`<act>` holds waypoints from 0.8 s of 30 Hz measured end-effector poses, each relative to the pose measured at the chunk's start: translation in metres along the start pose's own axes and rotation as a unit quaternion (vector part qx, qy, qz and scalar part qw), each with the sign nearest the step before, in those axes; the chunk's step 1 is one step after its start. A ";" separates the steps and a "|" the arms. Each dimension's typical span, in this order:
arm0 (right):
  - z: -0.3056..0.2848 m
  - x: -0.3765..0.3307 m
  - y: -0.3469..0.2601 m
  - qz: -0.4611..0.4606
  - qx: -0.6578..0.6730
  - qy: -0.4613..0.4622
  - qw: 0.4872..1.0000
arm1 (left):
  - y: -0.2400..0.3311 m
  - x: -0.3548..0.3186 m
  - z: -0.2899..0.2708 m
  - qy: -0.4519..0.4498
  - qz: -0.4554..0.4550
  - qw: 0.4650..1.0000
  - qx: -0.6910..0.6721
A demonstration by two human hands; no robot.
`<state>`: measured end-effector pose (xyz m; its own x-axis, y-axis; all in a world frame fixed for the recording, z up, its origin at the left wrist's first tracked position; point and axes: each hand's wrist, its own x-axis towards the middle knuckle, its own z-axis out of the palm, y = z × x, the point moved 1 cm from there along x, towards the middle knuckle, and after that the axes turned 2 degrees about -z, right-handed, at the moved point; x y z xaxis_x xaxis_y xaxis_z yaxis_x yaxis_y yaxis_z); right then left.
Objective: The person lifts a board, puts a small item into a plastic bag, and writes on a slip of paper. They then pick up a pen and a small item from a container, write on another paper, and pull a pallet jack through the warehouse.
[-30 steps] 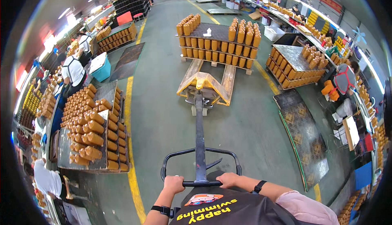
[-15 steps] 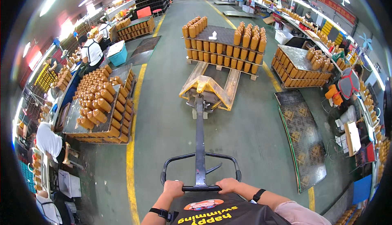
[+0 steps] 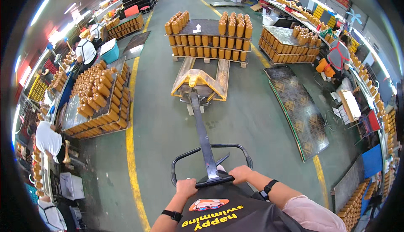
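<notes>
My left hand (image 3: 186,188) is wrapped round the left end of a pallet jack's black handle bar (image 3: 213,181). The fingers of my right hand (image 3: 241,174) close on the bar's right end, a little higher in view. A dark shaft (image 3: 202,135) runs forward from the handle to the worn yellow pallet jack (image 3: 194,79). Its two forks reach toward a loaded pallet (image 3: 244,65), and their tips are hidden at or under it. Tiers of brown, jar-shaped pieces (image 3: 198,41) stand on the pallet, with two groups and a small white object (image 3: 197,28) on the top board.
Left of a yellow floor line (image 3: 131,156) stands a stack of brown pieces (image 3: 90,91). At right lie flat dark boards (image 3: 296,110), with another loaded stack (image 3: 290,42) beyond. Seated workers (image 3: 86,51) line benches on both sides. A turquoise bin (image 3: 110,52) stands at left.
The handle has swung, its near end now to the right of the jack's body. The jack and loaded pallet appear farther left and squarer to me. Both hands keep their grip.
</notes>
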<state>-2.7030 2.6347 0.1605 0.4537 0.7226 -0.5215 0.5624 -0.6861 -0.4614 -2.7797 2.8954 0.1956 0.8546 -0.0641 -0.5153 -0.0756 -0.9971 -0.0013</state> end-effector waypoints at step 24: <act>0.108 -0.101 -0.015 -0.016 -0.053 -0.021 0.998 | 0.084 -0.119 0.073 -0.075 0.009 0.995 -0.068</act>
<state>-2.8316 2.5624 0.1427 0.4063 0.7379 -0.5389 0.6473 -0.6487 -0.4002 -2.9251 2.8224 0.1947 0.7673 -0.0849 -0.6357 -0.0107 -0.9927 0.1198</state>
